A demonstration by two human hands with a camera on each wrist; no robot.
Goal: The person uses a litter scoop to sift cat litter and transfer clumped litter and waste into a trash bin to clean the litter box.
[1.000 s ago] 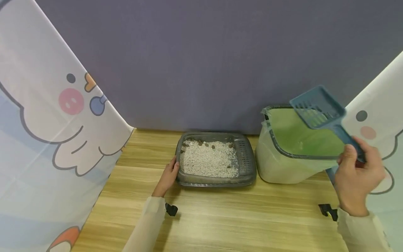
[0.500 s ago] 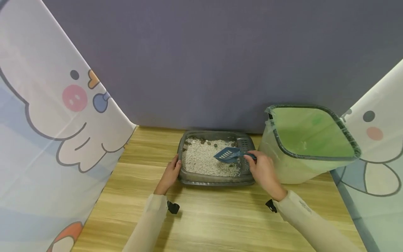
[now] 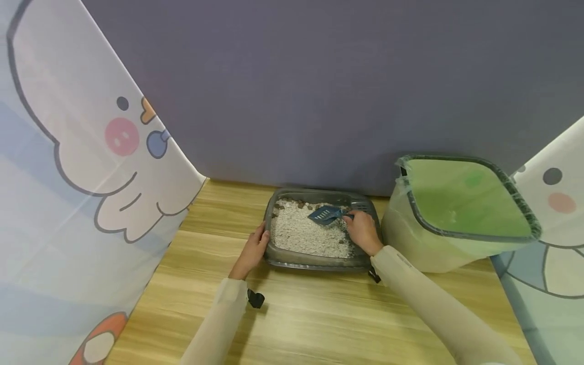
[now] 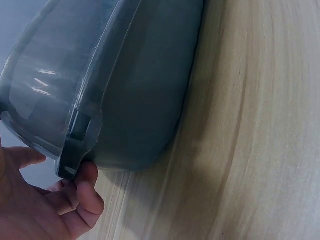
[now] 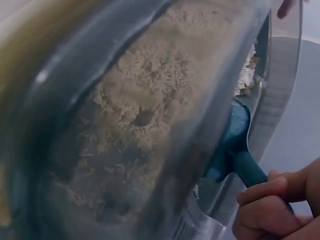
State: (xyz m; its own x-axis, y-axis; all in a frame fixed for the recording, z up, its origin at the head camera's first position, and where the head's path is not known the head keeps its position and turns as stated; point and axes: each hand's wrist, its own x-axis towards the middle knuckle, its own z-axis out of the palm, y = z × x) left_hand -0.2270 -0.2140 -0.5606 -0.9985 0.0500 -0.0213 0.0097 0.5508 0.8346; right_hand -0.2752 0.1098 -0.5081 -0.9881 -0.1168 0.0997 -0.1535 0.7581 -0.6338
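Note:
A grey litter box (image 3: 315, 261) holds pale pellet litter (image 3: 303, 233), with several dark brown clumps (image 3: 300, 204) mostly along its far side. My right hand (image 3: 363, 233) grips the handle of a blue slotted litter scoop (image 3: 323, 215), whose head lies at the litter toward the far right part of the box. In the right wrist view, curled fingers wrap the handle of the scoop (image 5: 235, 132). At the left side of the box, my left hand (image 3: 251, 252) holds the rim; the left wrist view has its fingers (image 4: 90, 200) curled under the edge.
To the right of the box stands a whitish bin (image 3: 420, 248) with a dark rim and a clear liner, its inside greenish. Both rest on a wood-grain table (image 3: 310, 314). A grey backdrop (image 3: 296, 101) rises behind, with cartoon-printed sheets (image 3: 91, 152) on both sides.
My right hand has brought the scoop from over the bin leftward and down into the litter box, then slightly farther toward its far side. The left hand stays at the box's rim.

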